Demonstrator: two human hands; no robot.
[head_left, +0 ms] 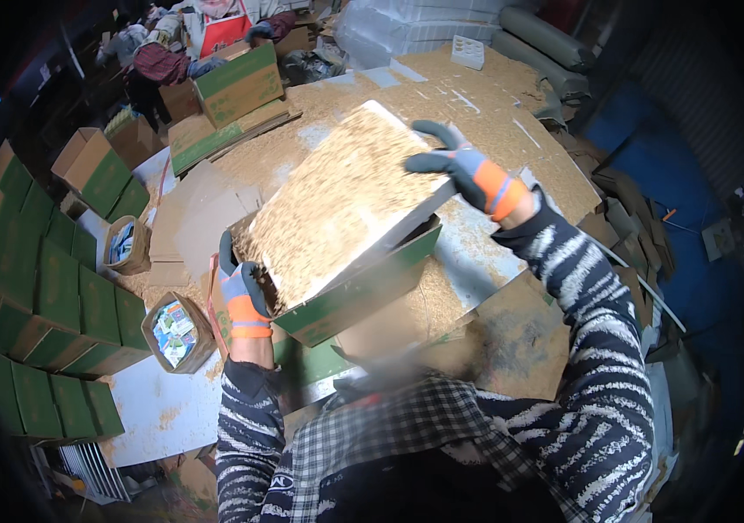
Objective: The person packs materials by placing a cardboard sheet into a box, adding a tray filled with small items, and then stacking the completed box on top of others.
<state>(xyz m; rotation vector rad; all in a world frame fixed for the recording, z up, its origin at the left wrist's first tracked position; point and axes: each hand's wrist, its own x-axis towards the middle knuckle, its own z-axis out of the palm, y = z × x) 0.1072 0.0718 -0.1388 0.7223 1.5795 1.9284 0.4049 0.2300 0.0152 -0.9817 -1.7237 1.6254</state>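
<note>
A white foam slab or tray [346,200], its top strewn with wood shavings, slants over the mouth of a green and brown cardboard box [363,292]. Whether it is hollow I cannot tell. My right hand [468,170], in a grey and orange glove, grips its raised right corner, fingers over the top. Gloved alike, my left hand [245,296] is closed on the left end wall of the cardboard box, next to the slab's low end. The box's inside is mostly hidden under the slab.
Wood shavings [511,96] cover much of the table. Green and brown boxes [58,279] stand stacked at left, near two round containers of small packets [176,336]. Another person's sleeve [163,65] shows behind a far box [241,87]. Cardboard pieces [638,235] lie at right.
</note>
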